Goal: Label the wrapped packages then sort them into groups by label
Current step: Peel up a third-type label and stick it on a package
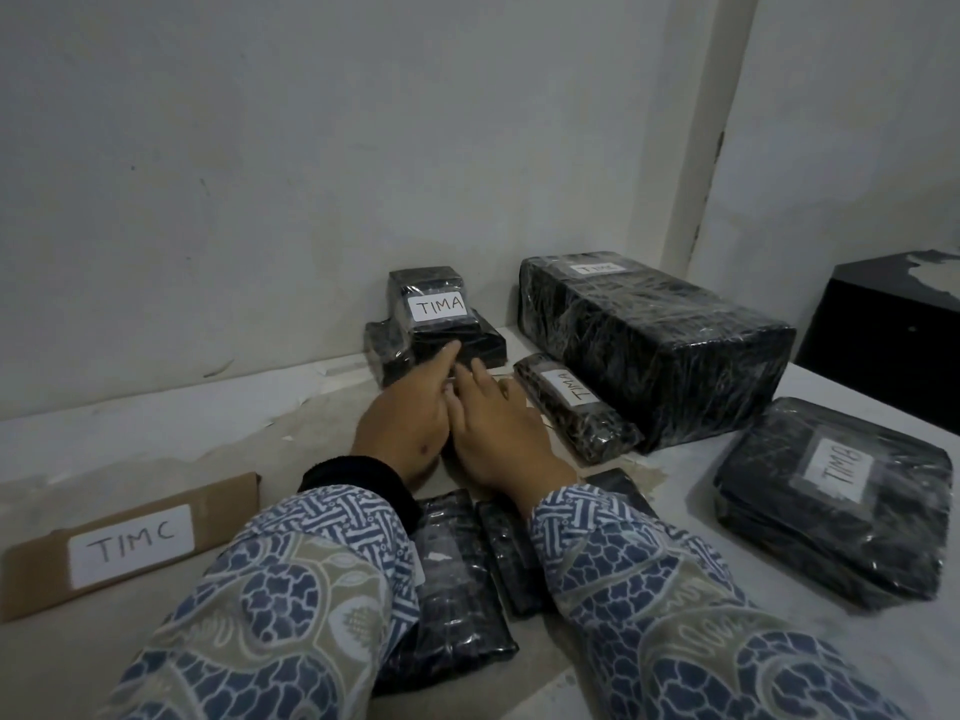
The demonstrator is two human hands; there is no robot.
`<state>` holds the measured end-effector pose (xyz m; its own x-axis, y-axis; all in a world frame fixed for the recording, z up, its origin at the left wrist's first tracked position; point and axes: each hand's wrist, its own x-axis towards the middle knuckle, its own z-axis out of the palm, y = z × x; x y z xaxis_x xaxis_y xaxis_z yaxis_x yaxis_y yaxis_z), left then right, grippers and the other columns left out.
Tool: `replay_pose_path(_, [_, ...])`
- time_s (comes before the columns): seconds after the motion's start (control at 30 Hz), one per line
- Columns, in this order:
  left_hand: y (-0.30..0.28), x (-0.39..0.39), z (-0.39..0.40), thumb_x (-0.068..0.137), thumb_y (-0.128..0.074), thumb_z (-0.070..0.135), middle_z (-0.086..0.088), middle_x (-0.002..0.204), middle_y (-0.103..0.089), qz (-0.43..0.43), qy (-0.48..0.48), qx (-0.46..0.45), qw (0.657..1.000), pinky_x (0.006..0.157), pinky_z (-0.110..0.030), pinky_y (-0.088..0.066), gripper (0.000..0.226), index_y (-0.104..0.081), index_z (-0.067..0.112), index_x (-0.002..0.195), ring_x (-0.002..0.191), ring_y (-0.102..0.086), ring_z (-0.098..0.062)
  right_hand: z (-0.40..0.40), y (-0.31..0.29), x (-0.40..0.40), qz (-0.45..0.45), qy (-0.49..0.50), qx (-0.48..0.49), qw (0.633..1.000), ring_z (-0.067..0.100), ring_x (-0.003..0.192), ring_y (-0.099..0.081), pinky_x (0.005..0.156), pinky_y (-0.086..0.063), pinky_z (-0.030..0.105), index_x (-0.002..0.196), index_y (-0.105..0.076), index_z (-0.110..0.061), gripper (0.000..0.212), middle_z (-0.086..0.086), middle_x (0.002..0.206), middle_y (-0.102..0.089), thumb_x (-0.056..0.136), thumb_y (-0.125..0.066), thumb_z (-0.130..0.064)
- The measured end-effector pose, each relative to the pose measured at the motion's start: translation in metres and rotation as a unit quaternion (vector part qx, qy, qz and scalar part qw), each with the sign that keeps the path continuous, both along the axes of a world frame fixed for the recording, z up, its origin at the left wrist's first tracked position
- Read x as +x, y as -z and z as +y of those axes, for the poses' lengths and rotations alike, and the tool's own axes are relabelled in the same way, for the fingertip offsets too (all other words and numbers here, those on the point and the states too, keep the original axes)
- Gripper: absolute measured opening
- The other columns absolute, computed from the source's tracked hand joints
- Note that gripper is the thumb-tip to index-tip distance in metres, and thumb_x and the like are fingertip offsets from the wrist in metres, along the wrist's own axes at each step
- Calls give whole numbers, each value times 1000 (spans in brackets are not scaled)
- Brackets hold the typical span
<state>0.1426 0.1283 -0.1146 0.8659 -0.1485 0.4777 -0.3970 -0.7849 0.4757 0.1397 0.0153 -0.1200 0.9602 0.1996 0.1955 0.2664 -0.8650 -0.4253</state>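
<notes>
I see my left hand [402, 428] and right hand [501, 433] side by side at the middle of the worktop [156, 433], touching each other. The left index finger is stretched forward and its tip touches the lower front of the stacked black packages [434, 324] just ahead. The other left fingers are hidden behind the hand, so I cannot tell how they lie. The right fingers [480, 376] are extended forward and lie close together, pointing at the same stack; whether they pinch anything beneath them I cannot tell. The upper package of that stack carries a white label reading TIMA [440, 306].

Just right of my fingers lies a narrow wrapped package [576, 407] with a white label that seems to read TIMA too. Beyond it, further right, sits a large black wrapped box [654, 340] with a small label on top that I cannot read. Well to the right and nearer me is a flat wrapped package [831, 501] with a label reading TIMB.

Behind my hands, between my patterned sleeves [322, 589], lie several slim black wrapped packages [457, 574] side by side. Far to the left of them rests a brown cardboard parcel [130, 548] labelled TIMC. A dark cabinet [893, 340] stands at the far right.
</notes>
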Motion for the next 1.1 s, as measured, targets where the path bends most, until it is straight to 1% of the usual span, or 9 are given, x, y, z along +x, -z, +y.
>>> replay_pose_path(0.07, [4,2,2,97,-25,21,-9,151,-36,80,32,26,996,107,-23,-27,50,-26,14,147,135,-39,-23,-1,0,0,32,-1,-3,999,25,146,-1,115,-18,49,149,-10,-15,55,2,160,-4,99,-20,-37])
replay_pose_path(0.2, [2,2,0,101,-29,18,-10,151,-35,116,-12,-3,993,104,-20,-24,44,-32,7,144,136,-36,-23,1,-1,2,46,24,33,998,20,147,-1,116,-13,40,149,-7,-6,62,8,159,-4,98,-25,-37])
replay_pose_path(0.4, [2,1,-1,102,-25,27,-11,154,-28,176,-16,-8,984,110,-25,-19,48,-26,4,144,140,-28,-21,-4,-5,-2,85,94,85,988,32,127,-43,102,-36,43,139,-29,-3,66,15,143,-41,90,-35,-48])
replay_pose_path(0.63, [8,2,-2,100,-21,35,-18,150,-28,217,-68,21,974,109,-37,-27,52,-26,2,139,135,-32,-29,-3,-10,-15,77,93,-63,991,29,139,-30,106,-30,45,147,1,2,76,16,158,-6,97,-19,-51])
replay_pose_path(0.77, [12,-2,1,101,-16,38,-11,160,3,243,-60,29,968,119,-35,-9,57,0,13,150,148,-3,-22,-2,-8,-19,59,94,-92,990,30,135,-36,103,-34,43,147,1,1,73,18,158,-2,98,-19,-49])
replay_pose_path(0.87, [14,-4,6,101,-14,38,-7,160,9,257,-36,10,966,119,-33,-3,56,4,17,150,148,3,-19,-6,-8,-19,62,93,-87,990,32,133,-39,102,-35,43,148,-5,-2,69,20,156,-12,99,-22,-46])
replay_pose_path(0.93, [14,-2,10,101,-15,38,-7,160,8,261,-29,10,965,120,-33,-2,56,3,16,150,148,5,-19,-7,-11,-19,62,96,-85,990,33,127,-45,98,-39,43,145,-17,-1,63,21,148,-33,99,-27,-43])
replay_pose_path(1.03, [9,-1,9,102,-17,36,-10,160,0,269,-31,24,962,118,-31,-5,56,-2,12,150,148,0,-21,-10,-20,-25,13,89,-76,993,33,112,-56,86,-46,39,122,-51,-3,42,16,123,-58,98,-39,-35])
replay_pose_path(1.1, [-1,-1,6,102,-21,34,-13,159,-11,272,-48,40,960,116,-30,-12,55,-9,9,150,146,-13,-24,-12,-26,-28,-17,91,-56,994,32,108,-58,82,-47,37,111,-58,-5,32,14,117,-62,95,-47,-30])
